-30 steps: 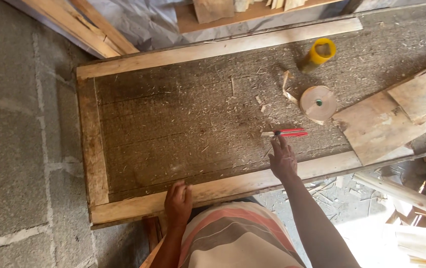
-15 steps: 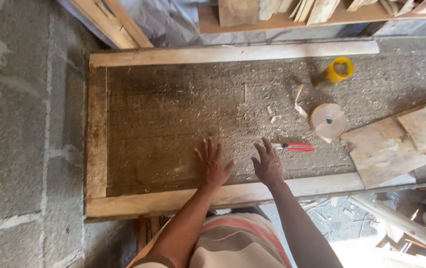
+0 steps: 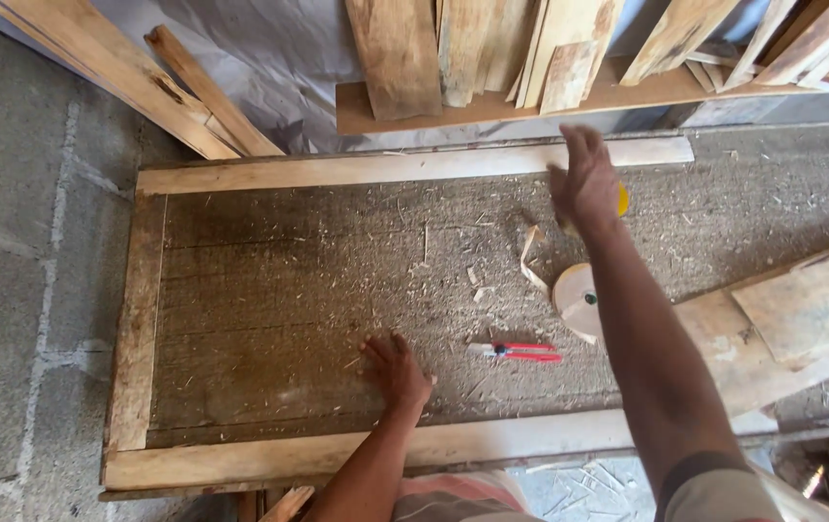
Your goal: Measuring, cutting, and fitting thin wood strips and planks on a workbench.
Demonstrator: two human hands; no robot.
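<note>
reaching my right hand (image 3: 583,184), fingers spread & holding nothing, over the yellow tape roll (image 3: 621,200) by the far wooden rail (image 3: 414,166), w/ left hand (image 3: 397,372) pressed flat on the dusty board (image 3: 269,290) near the red cutter (image 3: 521,352), so next i'd need to close on the roll.

Wood-framed workbench (image 3: 134,329), sawdust-strewn: red cutter (image 3: 521,352), tape roll (image 3: 577,298), wood offcuts (image 3: 801,309).
</note>
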